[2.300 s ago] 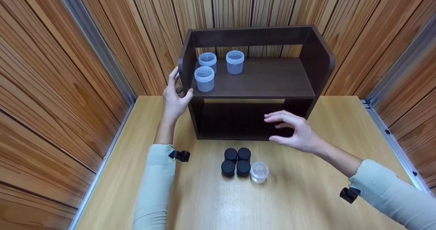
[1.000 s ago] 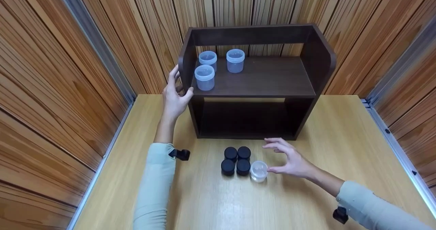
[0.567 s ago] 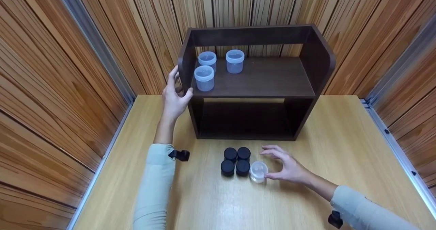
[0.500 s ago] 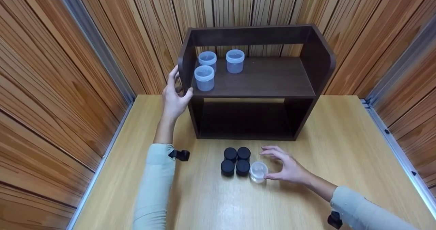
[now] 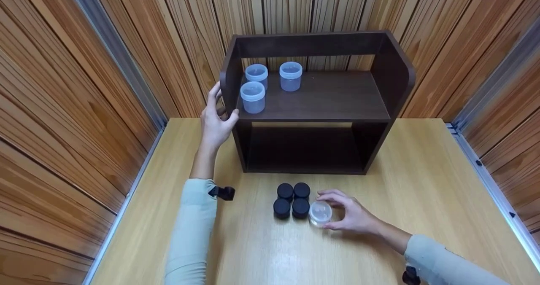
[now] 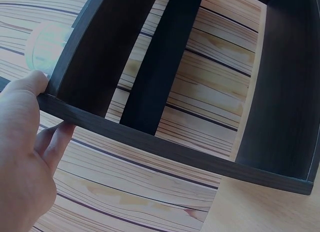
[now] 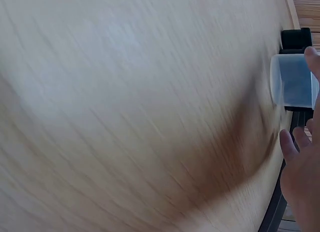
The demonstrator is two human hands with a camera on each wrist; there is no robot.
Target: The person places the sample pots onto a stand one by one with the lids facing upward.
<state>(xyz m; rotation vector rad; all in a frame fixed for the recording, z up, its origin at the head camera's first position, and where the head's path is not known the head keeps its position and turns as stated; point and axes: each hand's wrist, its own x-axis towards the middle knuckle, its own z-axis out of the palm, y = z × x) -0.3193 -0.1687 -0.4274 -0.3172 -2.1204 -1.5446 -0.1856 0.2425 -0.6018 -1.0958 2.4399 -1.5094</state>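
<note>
The right hand (image 5: 353,216) has closed in on the clear cup (image 5: 320,212), fingers curved loosely towards it and thumb at its near side, a gap showing in the right wrist view (a hold in the making, I judge, not yet firm); the cup stands on the table (image 5: 270,251) beside four black round pieces (image 5: 301,208); the left hand (image 5: 216,125) still grips the side of the dark shelf (image 5: 337,95).
</note>
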